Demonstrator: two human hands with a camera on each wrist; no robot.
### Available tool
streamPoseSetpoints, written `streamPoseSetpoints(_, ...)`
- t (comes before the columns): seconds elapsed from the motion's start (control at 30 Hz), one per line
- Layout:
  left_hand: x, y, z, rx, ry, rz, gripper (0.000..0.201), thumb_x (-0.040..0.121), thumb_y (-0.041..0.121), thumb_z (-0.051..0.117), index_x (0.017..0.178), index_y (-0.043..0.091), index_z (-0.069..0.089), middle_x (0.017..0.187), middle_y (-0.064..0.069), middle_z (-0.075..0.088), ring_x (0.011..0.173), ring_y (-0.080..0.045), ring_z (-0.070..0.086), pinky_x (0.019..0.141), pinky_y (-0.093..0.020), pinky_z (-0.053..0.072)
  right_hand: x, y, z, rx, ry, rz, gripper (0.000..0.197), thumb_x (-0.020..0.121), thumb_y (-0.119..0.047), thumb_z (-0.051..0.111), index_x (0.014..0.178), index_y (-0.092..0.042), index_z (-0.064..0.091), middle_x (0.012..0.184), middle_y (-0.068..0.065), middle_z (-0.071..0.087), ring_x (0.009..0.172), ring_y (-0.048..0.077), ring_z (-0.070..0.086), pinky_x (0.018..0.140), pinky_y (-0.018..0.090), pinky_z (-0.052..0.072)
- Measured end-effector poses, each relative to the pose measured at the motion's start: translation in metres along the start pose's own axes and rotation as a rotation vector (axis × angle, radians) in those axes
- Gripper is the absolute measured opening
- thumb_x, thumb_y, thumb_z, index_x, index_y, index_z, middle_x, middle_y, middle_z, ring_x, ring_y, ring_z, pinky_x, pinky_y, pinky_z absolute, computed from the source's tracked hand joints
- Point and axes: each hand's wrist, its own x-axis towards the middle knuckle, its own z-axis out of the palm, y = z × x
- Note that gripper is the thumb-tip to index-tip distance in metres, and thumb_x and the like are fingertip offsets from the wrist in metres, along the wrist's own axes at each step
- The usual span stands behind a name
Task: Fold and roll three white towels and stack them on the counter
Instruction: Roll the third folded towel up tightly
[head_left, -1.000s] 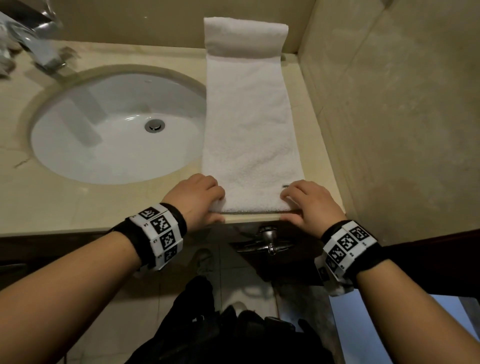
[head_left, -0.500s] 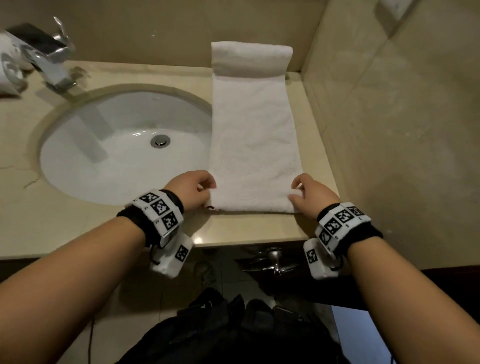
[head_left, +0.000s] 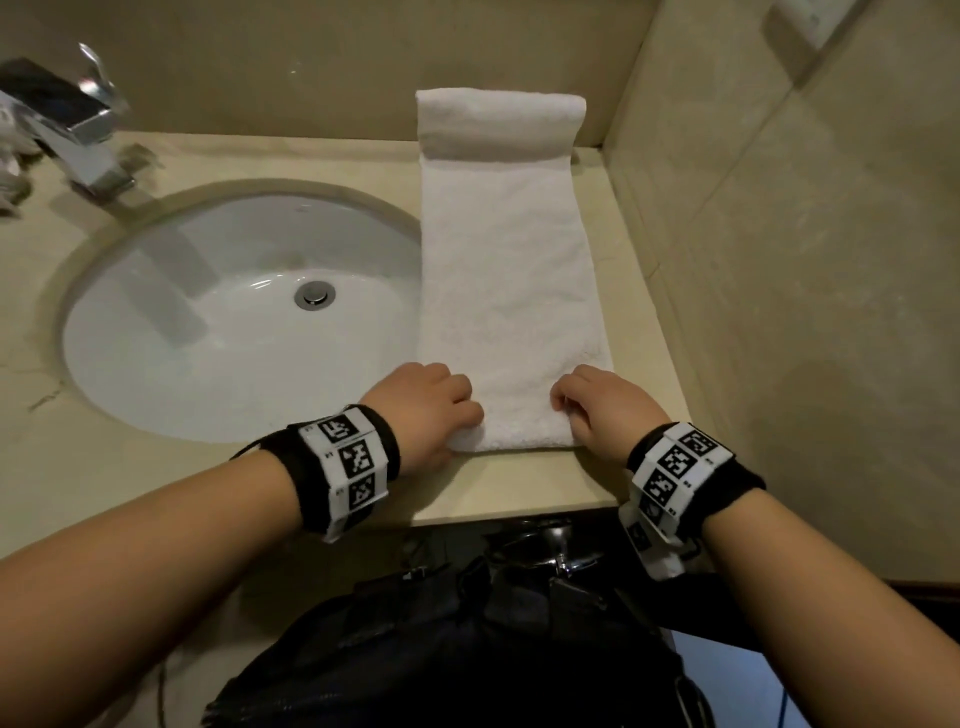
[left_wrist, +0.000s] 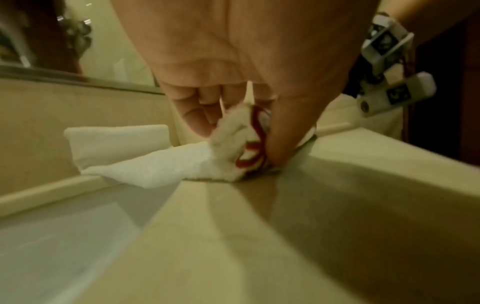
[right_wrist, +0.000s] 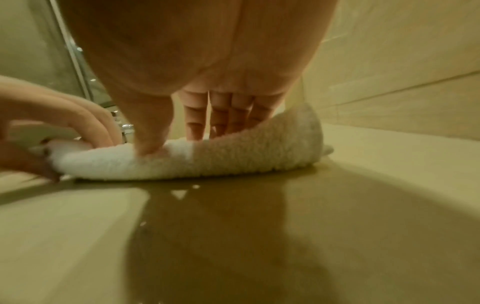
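Note:
A long folded white towel (head_left: 511, 291) lies lengthwise on the beige counter (head_left: 519, 488), right of the sink. Its near end is curled into a small roll (right_wrist: 207, 162). My left hand (head_left: 441, 405) grips the roll's left end, fingers curled over the cloth (left_wrist: 228, 142), thumb behind it. My right hand (head_left: 587, 405) grips the right end, fingers (right_wrist: 221, 121) over the top and thumb pressed into the near side. A rolled white towel (head_left: 501, 122) leans against the back wall at the strip's far end, also showing in the left wrist view (left_wrist: 116, 144).
A round white sink (head_left: 239, 322) lies left of the towel, with a chrome faucet (head_left: 78, 135) at the back left. A tiled wall (head_left: 779, 312) stands close on the right. A dark bag (head_left: 441, 649) lies on the floor below the counter edge.
The near end of the towel has moved away from the counter's front edge and curled into a small roll under both hands. Both hands have shifted forward with it.

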Motion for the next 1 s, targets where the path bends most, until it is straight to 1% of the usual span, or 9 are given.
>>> streamPoseSetpoints(0.1,0.003,-0.005,0.002,0.143,-0.074,0.015,0.036,0.091,0.019,0.044,0.127,0.02,0.039,0.125,-0.003,0.047,0.11,-0.025,0.047,0.089,-0.034,0.041,-0.005,0.001,-0.003,-0.085,-0.088,-0.045,0.037,0.08,-0.041,0.061,0.107,-0.017,0.054,0.105,0.002,0.053,0.097,0.021,0.051,0.079,0.029,0.039)
streamPoseSetpoints(0.17,0.004,-0.011,0.0,0.095,-0.084,-0.018,0.032,0.091,0.017,0.045,0.123,0.021,0.044,0.121,-0.003,0.052,0.109,-0.024,0.05,0.09,-0.034,0.043,-0.006,-0.001,-0.001,-0.195,-0.089,-0.08,0.045,0.076,-0.042,0.064,0.111,-0.017,0.052,0.109,0.003,0.052,0.1,0.022,0.05,0.083,0.032,0.041)
streamPoseSetpoints(0.3,0.004,-0.024,-0.007,-0.438,-0.076,-0.367,0.03,0.089,0.022,0.047,0.12,0.021,0.049,0.115,-0.005,0.062,0.101,-0.025,0.057,0.079,-0.028,0.04,-0.002,0.0,-0.006,-0.073,0.036,-0.016,0.027,0.088,-0.027,0.051,0.111,-0.015,0.057,0.109,0.008,0.061,0.1,0.029,0.055,0.08,0.033,0.04)
streamPoseSetpoints(0.43,0.004,-0.035,0.0,-0.952,-0.034,-0.607,0.028,0.087,0.025,0.057,0.112,0.016,0.051,0.113,-0.007,0.06,0.093,-0.022,0.056,0.08,-0.027,0.043,0.012,0.003,-0.015,0.107,-0.188,0.19,0.029,0.092,-0.032,0.047,0.113,-0.014,0.053,0.109,0.01,0.064,0.098,0.029,0.057,0.074,0.028,0.038)
streamPoseSetpoints(0.53,0.006,-0.032,0.006,-0.785,0.044,-0.589,0.025,0.086,0.029,0.057,0.106,0.016,0.053,0.111,-0.005,0.057,0.088,-0.02,0.054,0.078,-0.027,0.04,0.02,-0.003,-0.015,-0.031,-0.096,0.204,0.027,0.089,-0.034,0.051,0.109,-0.016,0.051,0.104,0.007,0.062,0.094,0.027,0.057,0.078,0.032,0.041)
streamPoseSetpoints(0.63,0.01,-0.027,0.003,-0.427,0.1,-0.471,0.023,0.088,0.029,0.051,0.107,0.017,0.054,0.114,-0.006,0.053,0.1,-0.027,0.052,0.081,-0.032,0.04,0.016,-0.012,-0.006,-0.225,0.113,0.025,0.02,0.088,-0.023,0.051,0.107,-0.017,0.053,0.102,0.004,0.058,0.095,0.026,0.053,0.078,0.034,0.037)
streamPoseSetpoints(0.8,0.018,-0.02,-0.003,-0.199,0.076,-0.25,0.02,0.09,0.027,0.046,0.102,0.018,0.059,0.108,-0.004,0.06,0.099,-0.025,0.052,0.081,-0.033,0.041,0.005,-0.012,0.0,-0.258,-0.035,-0.134,0.049,0.078,-0.049,0.061,0.113,-0.017,0.053,0.109,0.003,0.055,0.098,0.023,0.051,0.082,0.033,0.039)
streamPoseSetpoints(0.9,0.009,-0.016,0.002,-0.131,0.034,-0.181,0.04,0.082,0.048,0.055,0.111,0.021,0.052,0.113,0.003,0.054,0.102,-0.021,0.05,0.086,-0.031,0.041,0.004,-0.009,0.003,-0.27,0.019,-0.147,0.038,0.083,-0.034,0.058,0.116,-0.016,0.053,0.115,0.005,0.056,0.103,0.026,0.051,0.086,0.034,0.039)
streamPoseSetpoints(1.0,0.001,-0.018,0.003,-0.095,0.038,-0.157,0.037,0.085,0.032,0.051,0.12,0.019,0.046,0.121,-0.001,0.052,0.107,-0.022,0.049,0.088,-0.031,0.04,0.006,-0.009,-0.001,-0.145,0.064,-0.086,0.026,0.089,-0.026,0.049,0.112,-0.016,0.057,0.11,0.006,0.061,0.1,0.026,0.054,0.083,0.033,0.04)
